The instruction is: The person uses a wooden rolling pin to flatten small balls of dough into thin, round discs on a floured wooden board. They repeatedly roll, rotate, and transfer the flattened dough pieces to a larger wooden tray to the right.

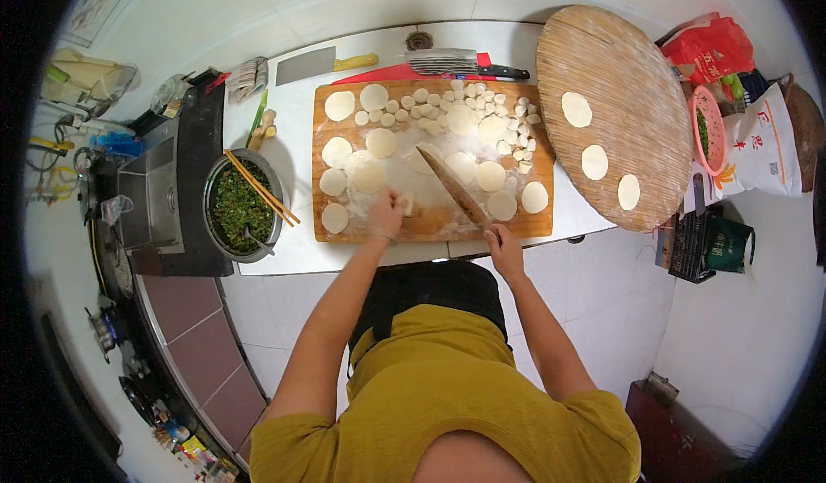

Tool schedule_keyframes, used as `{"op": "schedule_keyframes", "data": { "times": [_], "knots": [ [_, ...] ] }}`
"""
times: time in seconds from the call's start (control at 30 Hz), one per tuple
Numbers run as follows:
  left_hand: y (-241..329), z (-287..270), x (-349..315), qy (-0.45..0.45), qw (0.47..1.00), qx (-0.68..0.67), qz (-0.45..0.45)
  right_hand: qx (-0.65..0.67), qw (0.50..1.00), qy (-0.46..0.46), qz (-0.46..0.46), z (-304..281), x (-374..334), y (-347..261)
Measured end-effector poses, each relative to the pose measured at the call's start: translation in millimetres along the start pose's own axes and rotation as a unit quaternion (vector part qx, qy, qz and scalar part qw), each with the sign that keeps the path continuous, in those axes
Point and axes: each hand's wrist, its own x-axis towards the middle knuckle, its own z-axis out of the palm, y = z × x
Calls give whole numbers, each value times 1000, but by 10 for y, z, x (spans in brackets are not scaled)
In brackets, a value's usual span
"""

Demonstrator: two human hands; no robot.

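Observation:
My right hand (503, 246) is closed around the near end of a brown wooden rolling pin (453, 189), which tapers to a point and slants up to the left over the board. My left hand (385, 214) is at the near edge of the floured wooden board (434, 235), fingers drawn together beside a small pale piece of dough (407, 204); whether they grip it is hard to see. Round flat dough wrappers (335, 218) lie along both sides of the board. Small dough lumps (478, 96) crowd its far right part.
Left of the board stands a metal bowl (207, 192) of chopped green filling, with chopsticks (249, 178) across it. Behind lie a cleaver (307, 67) and a dark-handled knife (503, 72). A large round slatted tray (602, 61) at right carries 3 wrappers. The sink (148, 203) is far left.

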Motion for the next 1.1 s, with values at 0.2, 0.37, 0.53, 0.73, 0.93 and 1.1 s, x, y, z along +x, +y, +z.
{"op": "schedule_keyframes", "data": {
  "times": [0.2, 0.37, 0.53, 0.73, 0.93, 1.1],
  "knots": [
    [-156, -429, 826, 158, 943, -255, -144, -34, 999, -10, -9, 29, 43, -117],
    [-24, -689, 739, 174, 964, 71, -187, -47, 999, -6, -6, 76, 26, -183],
    [-239, -613, 689, 181, 964, 70, -180, -43, 999, -16, -1, 102, -7, -272],
    [-79, -143, 591, 137, 987, -8, -81, -43, 999, -12, -7, 117, 4, -267],
    [226, 66, 583, 128, 984, -73, -97, -15, 999, -2, -32, 52, 66, -235],
    [70, -513, 578, 156, 972, 125, -123, -27, 1000, -6, -9, 24, 72, -195]
  ]
}}
